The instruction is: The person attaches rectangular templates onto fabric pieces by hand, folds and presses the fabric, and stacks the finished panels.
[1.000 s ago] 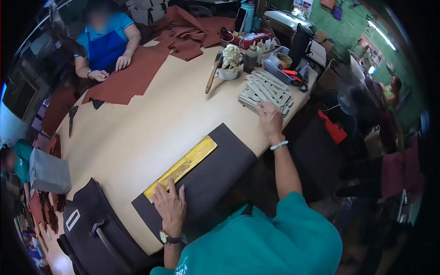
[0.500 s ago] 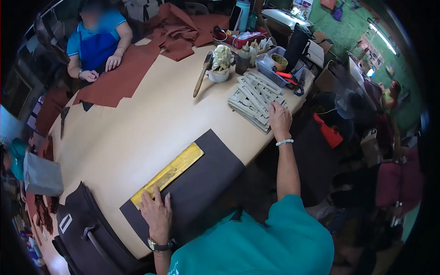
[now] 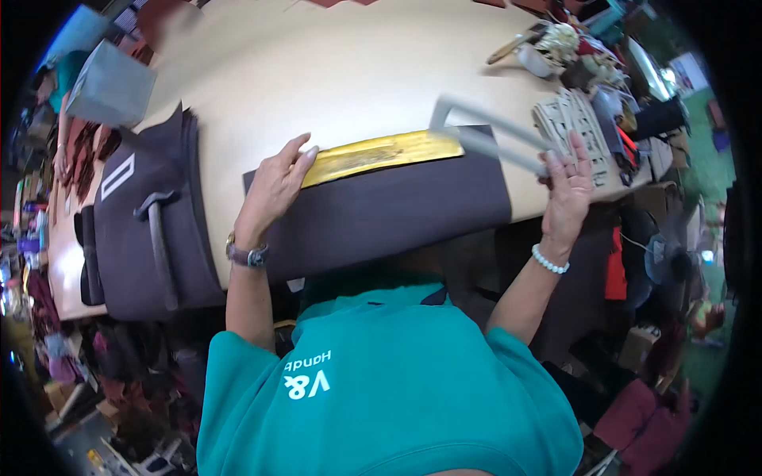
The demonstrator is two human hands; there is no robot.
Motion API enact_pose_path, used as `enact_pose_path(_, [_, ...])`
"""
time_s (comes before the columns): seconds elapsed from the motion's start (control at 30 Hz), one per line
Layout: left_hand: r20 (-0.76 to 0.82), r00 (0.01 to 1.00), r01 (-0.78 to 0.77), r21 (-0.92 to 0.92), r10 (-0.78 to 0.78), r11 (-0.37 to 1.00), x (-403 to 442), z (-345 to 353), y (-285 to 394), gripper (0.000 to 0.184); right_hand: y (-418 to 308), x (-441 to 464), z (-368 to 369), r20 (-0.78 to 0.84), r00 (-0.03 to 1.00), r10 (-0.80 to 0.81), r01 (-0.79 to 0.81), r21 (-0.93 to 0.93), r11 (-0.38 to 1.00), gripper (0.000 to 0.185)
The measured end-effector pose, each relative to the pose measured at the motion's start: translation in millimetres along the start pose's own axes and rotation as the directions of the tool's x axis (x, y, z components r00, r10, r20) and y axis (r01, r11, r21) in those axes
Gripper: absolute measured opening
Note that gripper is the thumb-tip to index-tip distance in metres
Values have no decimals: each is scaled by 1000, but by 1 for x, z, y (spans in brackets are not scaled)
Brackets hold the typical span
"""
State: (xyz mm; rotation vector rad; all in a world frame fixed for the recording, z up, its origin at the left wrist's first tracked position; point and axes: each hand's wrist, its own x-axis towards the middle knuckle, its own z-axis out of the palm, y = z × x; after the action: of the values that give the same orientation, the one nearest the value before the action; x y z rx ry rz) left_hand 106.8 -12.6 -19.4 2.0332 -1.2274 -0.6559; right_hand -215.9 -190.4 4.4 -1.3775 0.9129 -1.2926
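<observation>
A yellow bar [image 3: 373, 157] lies along the upper part of a dark brown sheet [image 3: 397, 198] on the table. My left hand [image 3: 278, 184] is at the bar's left end with its fingers apart; whether it touches the bar I cannot tell. My right hand [image 3: 568, 186] pinches one end of a pale grey rectangular frame [image 3: 496, 131], blurred by motion, which reaches over the sheet's upper right corner and the bar's right end. Just beyond that hand sits a stack of similar pale frames [image 3: 573, 127].
A hammer [image 3: 161, 246] and a small white frame [image 3: 118, 176] lie on folded dark material [image 3: 176, 174] at the left. Behind it stands a grey box [image 3: 113, 84]. A white bowl [image 3: 540, 60] and brush [image 3: 516, 47] are at the back right, beside a cluttered basket [image 3: 609, 103].
My right hand has lifted a frame from the stack and brought it left. My left hand has opened away from its earlier place on the bar. The view has turned.
</observation>
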Motion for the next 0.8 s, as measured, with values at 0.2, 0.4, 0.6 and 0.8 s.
enact_pose_path(0.2, [69, 995, -46, -345, 74, 937, -3, -2, -35, 46, 38, -50, 69, 321, 909, 265, -289, 31, 957, 50])
enact_pose_path(0.4, [129, 982, -98, -279, 139, 955, -8, -3, -39, 71, 51, -57, 88, 313, 896, 315, -274, -169, 947, 51])
enact_pose_path(0.6, [59, 963, -251, -157, 263, 955, -15, 3, -39, 83, 52, -57, 96, 275, 905, 326, -250, -278, 927, 51])
enact_pose_path(0.8, [13, 961, -273, -128, 277, 953, -17, 8, -39, 83, 49, -56, 99, 240, 905, 351, -259, -341, 903, 50])
